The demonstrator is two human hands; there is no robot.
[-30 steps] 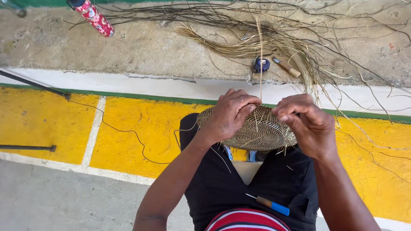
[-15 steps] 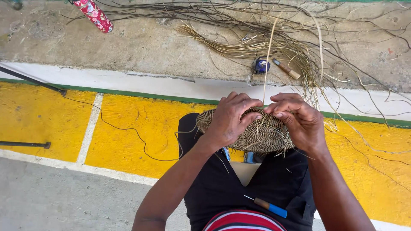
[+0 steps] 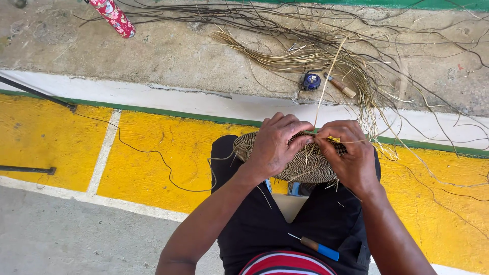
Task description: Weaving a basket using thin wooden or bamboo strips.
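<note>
Fingers of left hand [image 3: 277,145] and right hand [image 3: 349,155] closed, gripping woven basket [image 3: 305,163] and pale straw strand [image 3: 326,86] over lap.

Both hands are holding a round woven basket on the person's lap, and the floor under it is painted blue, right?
Not quite. The head view shows both the left hand and right hand on the round woven basket over the lap, but the painted floor is yellow, not blue.

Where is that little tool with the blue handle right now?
The blue-handled tool lies on the person's lap at the bottom of the head view, below the woven basket and nearer the right hand.
</note>
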